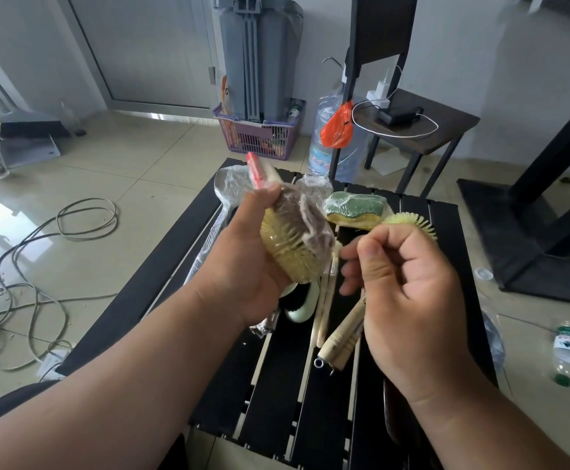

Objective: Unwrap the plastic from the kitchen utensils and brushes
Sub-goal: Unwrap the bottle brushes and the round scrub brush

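My left hand (242,266) grips a round brush (293,239) with yellowish bristles, still covered in clear plastic wrap; its red and cream handle (258,171) points away from me. My right hand (402,276) hovers just right of the brush with fingers curled and thumb against the index finger; no film shows between them. On the black slatted table (276,385) lie a plastic-wrapped green and yellow sponge (354,206), a bare yellow brush head (412,222), wooden handles (341,337) and a wrapped ladle (224,195).
A white and black item (300,303) lies under my left hand. Cables (39,266) sprawl on the tiled floor at left. A small bottle (568,351) lies on the floor at right. Behind the table stand a purple basket (259,137), a water jug (324,144) and a dark chair (422,120).
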